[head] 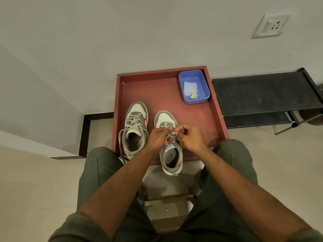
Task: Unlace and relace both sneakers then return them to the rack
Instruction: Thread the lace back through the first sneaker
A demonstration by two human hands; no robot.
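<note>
Two grey and white sneakers stand side by side on a red-brown tray table [215,117], toes pointing away from me. The left sneaker [135,128] is laced, and its loose lace ends hang over the table's near edge. Over the tongue of the right sneaker [170,149], both my hands work at its lace [172,135]. My left hand [158,137] pinches the lace on one side. My right hand [189,137] pinches the other end with curled fingers. The right sneaker's heel juts past the table's front edge.
A blue plastic tub [203,75] holding a white tissue sits in the table's far right corner. A black shoe rack [265,95] stands to the right against the wall. A wall socket [270,26] is at upper right. My knees flank the table over the tiled floor.
</note>
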